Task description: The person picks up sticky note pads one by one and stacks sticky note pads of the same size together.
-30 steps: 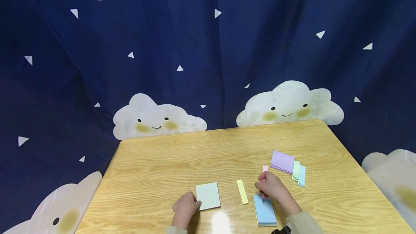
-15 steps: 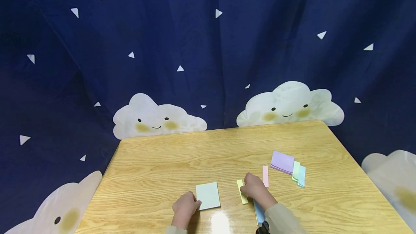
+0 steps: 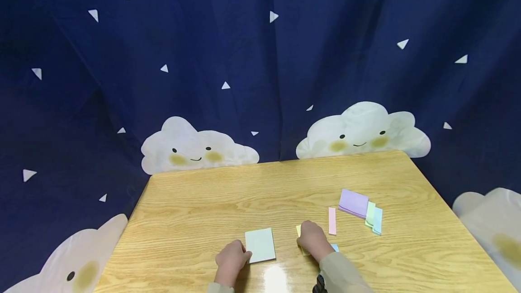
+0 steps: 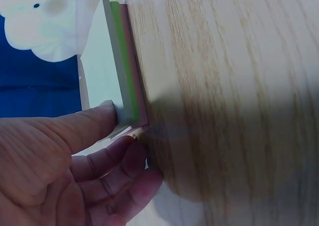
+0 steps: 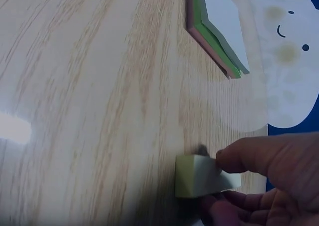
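Observation:
My left hand (image 3: 233,257) pinches the near left corner of a square stack of sticky notes (image 3: 260,244). In the left wrist view its thumb lies on the pale top pad (image 4: 102,71), with green and pink layers underneath, and the other fingers curl at the side. My right hand (image 3: 313,241) grips a narrow yellow sticky note pad (image 5: 185,176), thumb on one face and fingers on the other. Most of that pad is hidden by the hand in the head view. A blue sticky note pad (image 3: 335,247) shows only a corner past the right wrist.
A narrow pink pad (image 3: 332,221) lies beyond the right hand. Farther right are purple sticky notes (image 3: 353,202), with a light green pad (image 3: 370,214) and a light blue pad (image 3: 377,220) beside them. The wooden table (image 3: 195,202) meets a dark blue curtain (image 3: 244,58) behind.
My right hand has moved left from the pink pad to the yellow pad and now grips it, its arm covering most of the blue pad. The left hand has stayed put.

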Demonstrator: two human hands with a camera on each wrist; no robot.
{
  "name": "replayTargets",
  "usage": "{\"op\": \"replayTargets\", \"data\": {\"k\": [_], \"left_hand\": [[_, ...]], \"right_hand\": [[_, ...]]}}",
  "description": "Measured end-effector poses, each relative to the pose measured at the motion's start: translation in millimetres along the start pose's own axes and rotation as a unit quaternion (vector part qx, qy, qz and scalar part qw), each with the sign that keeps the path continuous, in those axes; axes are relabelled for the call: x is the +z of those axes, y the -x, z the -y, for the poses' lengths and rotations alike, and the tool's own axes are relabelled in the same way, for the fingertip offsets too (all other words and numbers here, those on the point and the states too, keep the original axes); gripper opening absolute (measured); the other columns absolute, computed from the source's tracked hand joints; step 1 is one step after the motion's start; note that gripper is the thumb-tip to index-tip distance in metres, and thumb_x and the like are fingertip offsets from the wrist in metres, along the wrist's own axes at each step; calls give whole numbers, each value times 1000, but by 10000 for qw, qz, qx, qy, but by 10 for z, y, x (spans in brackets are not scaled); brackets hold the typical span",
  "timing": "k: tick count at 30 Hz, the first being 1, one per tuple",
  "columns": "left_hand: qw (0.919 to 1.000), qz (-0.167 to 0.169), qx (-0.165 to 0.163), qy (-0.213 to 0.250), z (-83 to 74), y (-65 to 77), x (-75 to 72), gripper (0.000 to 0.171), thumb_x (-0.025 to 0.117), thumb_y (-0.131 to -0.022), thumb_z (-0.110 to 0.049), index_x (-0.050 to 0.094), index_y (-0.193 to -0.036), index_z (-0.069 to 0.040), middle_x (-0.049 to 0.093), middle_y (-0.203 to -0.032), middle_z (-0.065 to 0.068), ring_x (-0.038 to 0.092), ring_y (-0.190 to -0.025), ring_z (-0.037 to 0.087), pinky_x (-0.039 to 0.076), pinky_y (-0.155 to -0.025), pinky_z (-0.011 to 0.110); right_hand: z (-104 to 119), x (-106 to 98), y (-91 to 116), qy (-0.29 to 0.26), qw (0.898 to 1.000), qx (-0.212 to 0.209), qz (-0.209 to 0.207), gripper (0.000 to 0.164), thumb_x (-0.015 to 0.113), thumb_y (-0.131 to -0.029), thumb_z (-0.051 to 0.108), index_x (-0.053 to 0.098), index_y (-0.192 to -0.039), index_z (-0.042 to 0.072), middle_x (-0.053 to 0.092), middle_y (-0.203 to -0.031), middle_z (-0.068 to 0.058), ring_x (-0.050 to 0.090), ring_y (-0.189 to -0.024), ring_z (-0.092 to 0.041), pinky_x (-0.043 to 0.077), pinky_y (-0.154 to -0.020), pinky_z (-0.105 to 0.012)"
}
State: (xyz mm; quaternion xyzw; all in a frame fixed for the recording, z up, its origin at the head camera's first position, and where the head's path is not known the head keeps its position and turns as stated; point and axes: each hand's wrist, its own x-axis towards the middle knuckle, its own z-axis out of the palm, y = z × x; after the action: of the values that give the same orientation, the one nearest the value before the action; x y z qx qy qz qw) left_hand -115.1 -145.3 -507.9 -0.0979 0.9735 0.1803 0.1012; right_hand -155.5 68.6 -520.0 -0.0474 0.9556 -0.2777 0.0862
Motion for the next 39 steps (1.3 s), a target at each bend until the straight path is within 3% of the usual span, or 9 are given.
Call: {"op": "replayTargets", "data": {"k": [11,19,27,32,39], "left_hand": [[10000,-2,-14,-85,6,-7,14,21,66,-77,-27,58,-67,-11,56,-66,0,46,-57,15,38,-57,39],[10000,-39,8,-38,8,-4,19,21,67,-77,-26,58,-65,-12,55,-65,0,46,-56,15,38,-57,40],[10000,42,-2,-86,9,18,20,21,65,-78,-27,58,-66,-12,55,-64,0,46,-56,15,39,-56,39],[9999,30,-10,-98,8,22,26,21,65,-78,-27,57,-66,-12,55,-65,0,47,-57,15,39,-57,40],[10000,7,1,-72,6,16,29,20,66,-78,-28,58,-68,-12,56,-66,1,47,-58,16,39,-58,41]], "right_hand": [[91,42,4,85,9994,334,-89,27,60,-65,-2,38,-56,11,37,-52,-1,34,-46,-15,28,-40,-26],[77,27,6,-63,9992,384,137,19,60,-72,3,43,-63,6,41,-56,-4,39,-48,-17,31,-44,-26],[23,3,-16,-998,9928,506,432,23,51,-77,3,38,-59,10,34,-47,2,27,-36,-5,24,-35,-16],[-7,-61,-29,-1156,9915,455,374,34,49,-75,5,31,-49,16,27,-40,8,24,-32,-2,20,-33,-15],[-40,-215,-2,-1651,9843,557,276,28,49,-73,6,34,-51,16,28,-38,8,23,-33,-3,19,-35,-16]]}}
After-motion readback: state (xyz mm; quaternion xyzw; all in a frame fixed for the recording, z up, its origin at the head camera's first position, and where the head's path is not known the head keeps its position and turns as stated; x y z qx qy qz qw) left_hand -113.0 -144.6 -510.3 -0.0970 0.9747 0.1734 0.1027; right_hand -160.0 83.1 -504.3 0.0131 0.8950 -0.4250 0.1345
